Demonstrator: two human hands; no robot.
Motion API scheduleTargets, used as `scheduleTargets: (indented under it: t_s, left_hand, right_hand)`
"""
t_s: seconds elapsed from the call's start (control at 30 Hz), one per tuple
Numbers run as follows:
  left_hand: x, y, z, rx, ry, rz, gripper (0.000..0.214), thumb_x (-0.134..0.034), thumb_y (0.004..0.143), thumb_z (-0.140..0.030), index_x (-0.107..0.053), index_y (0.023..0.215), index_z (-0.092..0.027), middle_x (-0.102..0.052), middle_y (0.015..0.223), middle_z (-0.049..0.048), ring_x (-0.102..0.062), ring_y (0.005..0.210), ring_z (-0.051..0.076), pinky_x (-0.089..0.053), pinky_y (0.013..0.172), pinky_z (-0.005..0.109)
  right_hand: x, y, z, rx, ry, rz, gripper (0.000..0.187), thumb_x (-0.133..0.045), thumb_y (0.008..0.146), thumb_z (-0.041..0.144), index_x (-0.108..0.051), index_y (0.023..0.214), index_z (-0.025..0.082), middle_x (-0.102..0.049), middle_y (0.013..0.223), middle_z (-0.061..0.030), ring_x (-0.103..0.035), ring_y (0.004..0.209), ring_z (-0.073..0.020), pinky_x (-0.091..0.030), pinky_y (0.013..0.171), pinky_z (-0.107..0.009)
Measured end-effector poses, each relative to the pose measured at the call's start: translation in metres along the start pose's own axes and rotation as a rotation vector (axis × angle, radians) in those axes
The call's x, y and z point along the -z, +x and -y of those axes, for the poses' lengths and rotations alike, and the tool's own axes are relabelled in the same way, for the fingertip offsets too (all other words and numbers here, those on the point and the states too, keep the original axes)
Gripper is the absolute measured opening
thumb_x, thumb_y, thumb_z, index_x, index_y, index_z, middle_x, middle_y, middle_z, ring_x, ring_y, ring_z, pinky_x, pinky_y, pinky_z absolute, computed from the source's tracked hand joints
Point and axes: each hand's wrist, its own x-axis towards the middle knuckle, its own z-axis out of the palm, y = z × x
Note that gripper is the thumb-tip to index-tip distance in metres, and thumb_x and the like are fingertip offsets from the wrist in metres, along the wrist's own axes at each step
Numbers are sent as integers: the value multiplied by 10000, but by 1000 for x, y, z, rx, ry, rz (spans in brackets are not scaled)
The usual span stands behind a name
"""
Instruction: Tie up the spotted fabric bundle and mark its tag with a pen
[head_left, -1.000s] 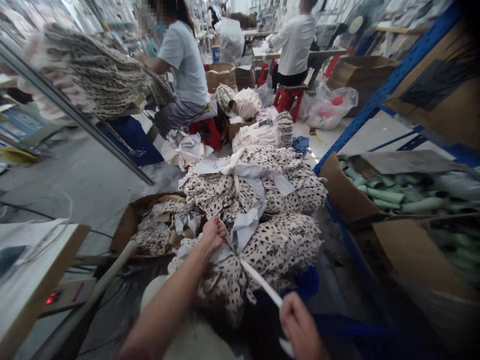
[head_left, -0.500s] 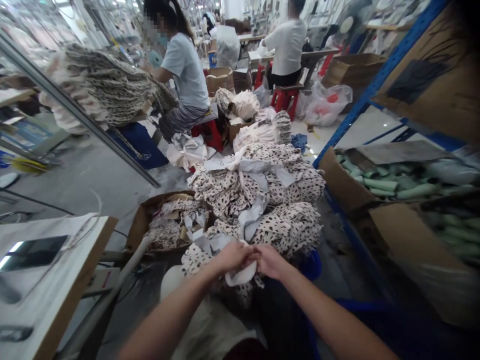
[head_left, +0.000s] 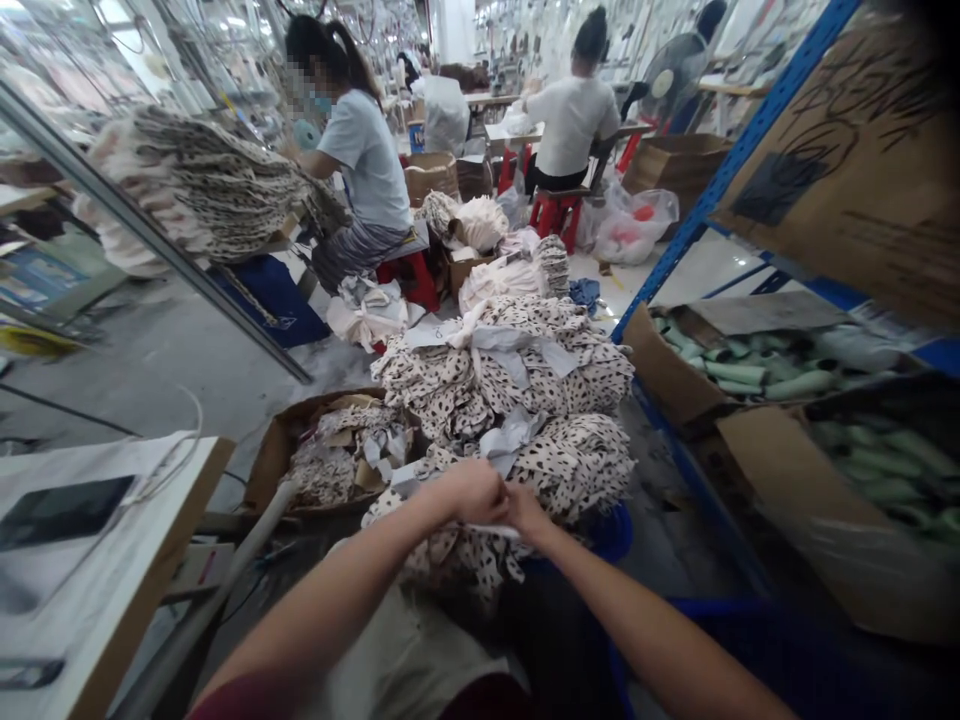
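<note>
My left hand [head_left: 475, 490] is closed in a fist, knuckles up, over the front of a bundle of spotted fabric [head_left: 577, 455]. Against it, my right hand [head_left: 527, 515] is closed too, its fingers meeting those of the left. A white cloth strip [head_left: 495, 530] shows as a thin edge just under both hands; most of it is hidden by the fingers. Spotted cloth hangs down below them. Behind lies another tied spotted bundle [head_left: 525, 370] with pale grey pieces on top.
To the left are a carton of scraps [head_left: 330, 450] and a white table [head_left: 97, 530] bearing a phone [head_left: 67, 510]. A blue rack [head_left: 667, 250] and cartons of green rolls [head_left: 739, 375] stand at the right. Two co-workers sit ahead on red stools [head_left: 555, 215].
Both hands have stayed together and risen slightly, the left one turning knuckles up. The white strip's hanging loop now shows only as a thin edge. The view has shifted a little.
</note>
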Motion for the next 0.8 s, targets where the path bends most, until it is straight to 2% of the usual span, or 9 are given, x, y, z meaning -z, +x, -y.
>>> scheduleTargets:
  t_s: [0.07,0.13,0.2,0.27,0.33,0.43,0.5,0.67,0.8]
  left_hand:
    - [8,14,15,14,37,-49,398,-665,606,-156,-321,412,-205,-135,506,-54,-248,532,122,-396,878,467]
    - [2,21,31,56,60,-153,410,-627,613,-71,-293,416,-204,-142,514,-48,-413,616,193,-337,996,515]
    - [-15,20,45,93,62,-249,320,-566,658,-41,-374,458,-202,-239,524,-14,-513,774,255,-284,1061,515]
    - [-34,14,57,120,42,-270,195,-537,684,-54,-515,559,-202,-421,585,38,-544,841,260,-334,1026,461]
    - [-50,8,68,151,10,-245,148,-536,689,-86,-620,694,-208,-578,711,75,-565,823,242,-408,889,374]
    - [-65,3,80,204,-5,-236,201,-540,710,-148,-678,838,-220,-668,879,89,-584,856,232,-415,784,318]
    - [-70,3,84,255,26,-252,204,-549,732,-199,-692,877,-213,-672,935,113,-583,914,260,-413,840,360]
    - [-77,4,85,343,148,-325,240,-493,796,-231,-715,887,-212,-661,1060,179,-502,1120,392,-272,987,601]
    - [-81,0,83,374,197,-364,218,-496,781,-194,-713,799,-210,-670,1014,170,-503,1101,391,-259,966,603]
  right_hand:
    - [0,-1,-7,100,-71,-114,74,-593,821,119,-601,883,80,-572,865,-36,-535,892,-174,-370,770,-188]
    - [-6,0,-13,130,-121,-256,178,-569,887,192,-558,1033,92,-581,954,-49,-546,925,-176,-371,799,-208]
    - [-14,1,-18,131,-171,-355,198,-532,923,240,-524,1060,98,-579,948,-58,-555,905,-181,-367,783,-225]
    - [-19,2,-19,140,-226,-393,173,-492,938,254,-536,1014,105,-572,877,-55,-553,845,-185,-352,748,-236]
    - [-21,2,-18,158,-276,-395,177,-482,947,265,-560,994,113,-569,850,-51,-548,816,-186,-337,727,-239]
    - [-22,4,-13,168,-347,-376,174,-531,952,272,-579,1008,114,-576,867,-47,-549,825,-184,-331,730,-233]
    - [-24,6,-10,168,-403,-340,161,-540,966,247,-590,1033,110,-582,897,-51,-552,853,-182,-337,753,-228]
    - [-26,4,-7,113,-588,-203,197,-454,1011,132,-639,1066,93,-576,969,-110,-534,954,-218,-338,825,-257]
    - [-19,7,2,-7,-661,-69,184,-492,999,105,-659,1060,61,-553,1003,-169,-521,950,-244,-353,835,-301]
